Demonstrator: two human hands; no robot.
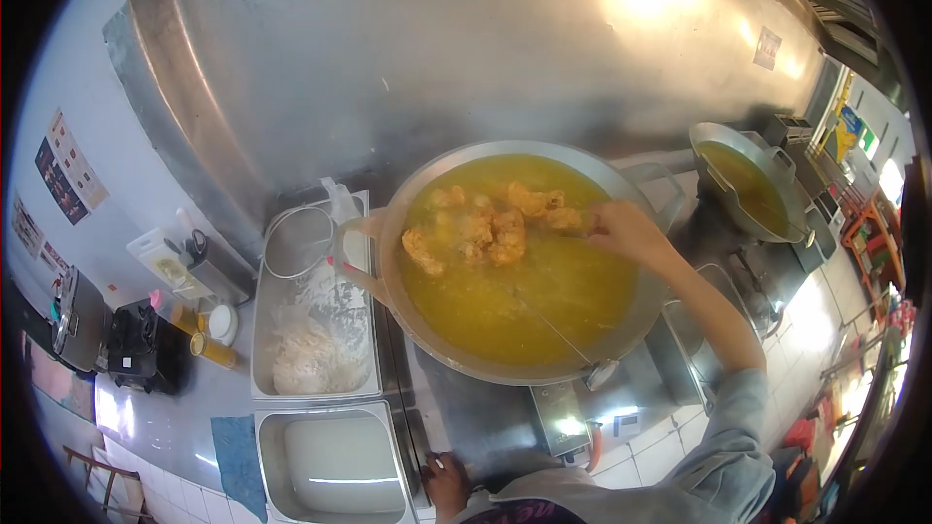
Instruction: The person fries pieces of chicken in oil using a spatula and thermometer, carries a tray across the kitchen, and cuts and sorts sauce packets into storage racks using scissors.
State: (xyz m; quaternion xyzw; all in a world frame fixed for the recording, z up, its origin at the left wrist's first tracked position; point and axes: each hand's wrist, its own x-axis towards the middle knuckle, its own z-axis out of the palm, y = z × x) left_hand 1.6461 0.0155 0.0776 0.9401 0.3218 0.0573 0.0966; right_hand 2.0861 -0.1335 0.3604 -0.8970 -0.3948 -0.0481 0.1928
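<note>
Fried pieces (493,233) | right fingers (600,220) bunched at one's edge, grip unclear

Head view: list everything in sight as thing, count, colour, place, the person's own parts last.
Large wok: 1, grey, centre
Oil: one pool, yellow, inside large wok
Fried pieces: several, overlapping, golden-orange, in oil
Rod: 1, metallic, large wok's near rim
Second wok: 1, grey, right
Upper tray: 1, silver, left of large wok
White powder: one heap, white, upper tray
Strainer: 1, grey, upper tray's far end
Lower tray: 1, silver, below upper tray
Cloth: 1, blue, beside lower tray
Containers: 2, yellow, left
Wall panel: 1, grey, behind large wok
Edge clutter: uncountable from blur, mixed, far right
Right hand: 1, bare, at fried pieces
Left hand: 1, bare, beside lower tray
</note>
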